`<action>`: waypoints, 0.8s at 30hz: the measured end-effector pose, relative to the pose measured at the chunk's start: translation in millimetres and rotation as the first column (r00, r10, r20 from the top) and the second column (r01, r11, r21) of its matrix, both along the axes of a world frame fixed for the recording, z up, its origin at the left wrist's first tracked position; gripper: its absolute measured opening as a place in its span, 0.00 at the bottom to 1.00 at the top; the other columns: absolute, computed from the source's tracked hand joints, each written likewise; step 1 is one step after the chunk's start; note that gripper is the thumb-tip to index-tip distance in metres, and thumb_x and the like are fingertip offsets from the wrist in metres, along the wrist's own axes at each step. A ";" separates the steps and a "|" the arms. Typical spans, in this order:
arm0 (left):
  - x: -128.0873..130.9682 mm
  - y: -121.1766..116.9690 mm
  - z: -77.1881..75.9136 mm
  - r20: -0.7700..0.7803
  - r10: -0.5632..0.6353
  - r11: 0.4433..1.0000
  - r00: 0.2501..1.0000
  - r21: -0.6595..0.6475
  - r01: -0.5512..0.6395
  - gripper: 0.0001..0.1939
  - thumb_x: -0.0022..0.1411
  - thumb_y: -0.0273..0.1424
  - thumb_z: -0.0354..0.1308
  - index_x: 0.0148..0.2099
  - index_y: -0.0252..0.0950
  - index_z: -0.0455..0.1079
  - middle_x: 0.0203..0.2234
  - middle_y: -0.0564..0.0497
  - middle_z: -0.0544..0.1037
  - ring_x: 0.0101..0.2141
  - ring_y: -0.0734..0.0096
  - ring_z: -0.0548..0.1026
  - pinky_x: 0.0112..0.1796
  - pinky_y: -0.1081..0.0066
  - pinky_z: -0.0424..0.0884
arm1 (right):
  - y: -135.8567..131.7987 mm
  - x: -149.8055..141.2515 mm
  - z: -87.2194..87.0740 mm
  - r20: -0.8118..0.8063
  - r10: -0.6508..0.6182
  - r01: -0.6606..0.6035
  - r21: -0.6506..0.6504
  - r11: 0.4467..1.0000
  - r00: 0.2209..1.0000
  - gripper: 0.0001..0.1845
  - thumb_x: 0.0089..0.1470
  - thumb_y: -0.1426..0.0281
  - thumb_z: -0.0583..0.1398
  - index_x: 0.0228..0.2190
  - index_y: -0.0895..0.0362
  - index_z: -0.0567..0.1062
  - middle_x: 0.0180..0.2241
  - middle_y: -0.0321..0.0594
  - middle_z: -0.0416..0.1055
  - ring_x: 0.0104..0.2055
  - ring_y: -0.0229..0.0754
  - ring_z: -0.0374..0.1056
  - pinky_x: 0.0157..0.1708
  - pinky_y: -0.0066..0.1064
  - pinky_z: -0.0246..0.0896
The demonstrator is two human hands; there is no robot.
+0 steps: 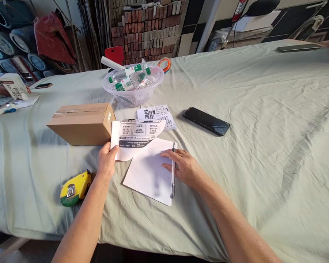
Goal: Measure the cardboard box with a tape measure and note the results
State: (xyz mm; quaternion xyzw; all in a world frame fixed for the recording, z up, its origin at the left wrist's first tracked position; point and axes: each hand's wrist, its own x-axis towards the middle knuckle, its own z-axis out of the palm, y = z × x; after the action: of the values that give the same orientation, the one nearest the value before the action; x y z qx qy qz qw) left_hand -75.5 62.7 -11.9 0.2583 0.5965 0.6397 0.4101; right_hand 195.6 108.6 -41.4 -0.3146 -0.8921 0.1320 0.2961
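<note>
On the cloth-covered surface (252, 120), my left grip (106, 162) pinches the printed sheet (138, 133); light pressure should avoid creasing. Rightward: blank paper (149, 175), then pen (173, 184); whether my right grip (188, 168) holds it, I cannot tell.

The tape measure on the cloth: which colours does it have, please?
The tape measure is mainly yellow and green, with some black; it shows in the head view.

Blurred fine print (138, 138) on curled sheet (124, 155)

Storeroom-like workspace, stacked bricks (149, 34)
</note>
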 end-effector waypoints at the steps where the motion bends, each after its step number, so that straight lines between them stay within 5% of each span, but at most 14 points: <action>1: 0.0 0.1 -0.1 0.001 0.000 1.000 1.000 0.001 0.000 0.17 0.45 0.36 0.68 0.38 0.35 0.73 0.33 0.51 0.81 0.34 0.65 0.75 0.39 0.67 0.70 | 0.1 -0.1 -0.3 0.002 -0.001 0.001 -0.001 1.000 1.000 0.12 0.59 0.69 0.62 0.45 0.54 0.71 0.40 0.42 0.78 0.40 0.47 0.73 0.45 0.43 0.67; 24: 0.8 0.6 2.3 0.000 0.004 1.000 1.000 -0.009 -0.004 0.18 0.43 0.35 0.68 0.38 0.35 0.74 0.31 0.51 0.81 0.34 0.65 0.76 0.39 0.68 0.70 | -1.9 -1.1 7.8 0.023 -0.020 0.021 -0.036 0.999 1.000 0.11 0.58 0.70 0.62 0.44 0.55 0.73 0.37 0.42 0.78 0.41 0.48 0.72 0.45 0.43 0.68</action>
State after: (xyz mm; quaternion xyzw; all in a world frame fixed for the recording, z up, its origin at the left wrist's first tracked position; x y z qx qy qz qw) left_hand -74.6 63.2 -9.7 0.2553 0.5999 0.6378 0.4101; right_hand 194.5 106.7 -33.6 -0.3305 -0.8896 0.1415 0.2816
